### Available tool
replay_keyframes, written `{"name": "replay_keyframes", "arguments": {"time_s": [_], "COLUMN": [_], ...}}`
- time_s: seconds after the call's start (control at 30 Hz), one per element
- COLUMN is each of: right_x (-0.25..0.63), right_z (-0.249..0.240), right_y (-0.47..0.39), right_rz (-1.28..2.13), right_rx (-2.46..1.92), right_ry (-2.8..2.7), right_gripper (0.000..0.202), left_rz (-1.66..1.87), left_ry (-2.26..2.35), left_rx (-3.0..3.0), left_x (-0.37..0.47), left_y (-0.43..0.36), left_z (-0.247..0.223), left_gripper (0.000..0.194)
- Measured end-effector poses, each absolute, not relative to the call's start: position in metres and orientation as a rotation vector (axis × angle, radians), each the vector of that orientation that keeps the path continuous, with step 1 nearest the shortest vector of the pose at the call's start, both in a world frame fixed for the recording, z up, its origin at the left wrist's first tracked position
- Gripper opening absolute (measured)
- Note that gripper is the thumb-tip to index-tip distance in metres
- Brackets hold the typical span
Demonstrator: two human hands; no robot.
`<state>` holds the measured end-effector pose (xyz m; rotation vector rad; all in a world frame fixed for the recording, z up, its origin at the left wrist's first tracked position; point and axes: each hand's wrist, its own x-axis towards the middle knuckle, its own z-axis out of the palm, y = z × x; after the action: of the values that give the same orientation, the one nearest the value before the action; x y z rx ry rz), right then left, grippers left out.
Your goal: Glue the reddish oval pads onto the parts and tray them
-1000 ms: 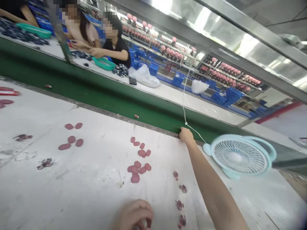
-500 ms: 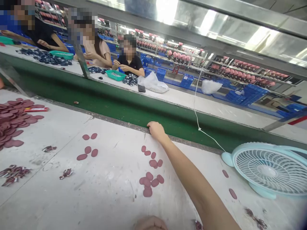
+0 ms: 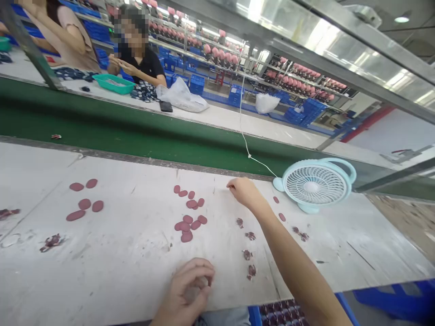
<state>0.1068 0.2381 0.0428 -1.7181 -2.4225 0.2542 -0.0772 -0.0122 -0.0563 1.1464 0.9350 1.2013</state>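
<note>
My right hand (image 3: 244, 191) is over the far part of the white table (image 3: 129, 262), its fingers pressed together; whatever they may hold is too small to make out. Closer to me, my left hand (image 3: 192, 287) rests low over the table with fingers curled and thumb near the fingertips, and any item between them is hidden. Between and beyond the hands lie dark red oval pieces (image 3: 186, 236) in loose clusters. Small dark red scraps (image 3: 247, 254) form a rough column below my right hand. More ovals (image 3: 84, 204) lie at the left.
A light blue fan (image 3: 311, 186) stands at the right, its white cord (image 3: 249, 156) crossing the green belt (image 3: 163, 149). Beyond the belt, people sit by a green basket (image 3: 115, 86) and a plastic bag (image 3: 183, 96). A blue crate (image 3: 397, 301) is below the table's edge.
The view has swung right and down. My right hand has left the belt's edge and is now over the table. My left hand has come fully into view.
</note>
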Motion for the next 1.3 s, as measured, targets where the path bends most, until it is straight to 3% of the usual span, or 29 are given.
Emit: {"name": "replay_keyframes", "arguments": {"time_s": [0.17, 0.27, 0.37, 0.47, 0.57, 0.67, 0.77, 0.93, 1.1, 1.3], "right_x": [0.161, 0.178, 0.195, 0.218, 0.246, 0.274, 0.287, 0.264, 0.216, 0.183], "right_z": [0.015, 0.006, 0.001, -0.011, -0.033, -0.057, -0.07, -0.051, -0.028, -0.016], "right_y": [0.156, 0.107, 0.049, -0.004, -0.025, -0.01, 0.017, 0.021, -0.02, -0.048], "right_rz": [0.398, 0.413, 0.594, 1.178, 1.618, 1.818, 1.852, 1.711, 1.751, 1.828], "right_rx": [-1.85, -1.844, -1.746, -1.279, -0.495, 0.077, 0.256, -0.11, -0.66, -0.8], "right_ry": [-2.266, -2.072, -1.54, -0.749, -0.082, 0.282, 0.515, 0.464, -0.031, -0.168], "right_gripper": [0.017, 0.028, 0.036, 0.034, 0.05, 0.074, 0.061, 0.028, 0.033, 0.036], "left_rz": [1.144, 1.184, 1.196, 1.148, 1.101, 1.048, 1.007, 1.032, 1.061, 1.083], "left_ry": [0.983, 1.042, 1.076, 1.041, 0.961, 0.847, 0.769, 0.752, 0.747, 0.678], "left_rx": [0.876, 0.666, 0.419, 0.234, 0.136, 0.1, 0.109, 0.13, 0.204, 0.377], "left_x": [-0.084, -0.085, -0.081, -0.07, -0.054, -0.038, -0.028, -0.021, -0.012, -0.007], "left_y": [-0.013, -0.015, -0.021, -0.03, -0.039, -0.043, -0.045, -0.047, -0.051, -0.053], "left_z": [-0.055, -0.048, -0.037, -0.03, -0.031, -0.037, -0.04, -0.039, -0.043, -0.049], "left_gripper": [0.022, 0.024, 0.027, 0.028, 0.026, 0.023, 0.022, 0.028, 0.026, 0.027]}}
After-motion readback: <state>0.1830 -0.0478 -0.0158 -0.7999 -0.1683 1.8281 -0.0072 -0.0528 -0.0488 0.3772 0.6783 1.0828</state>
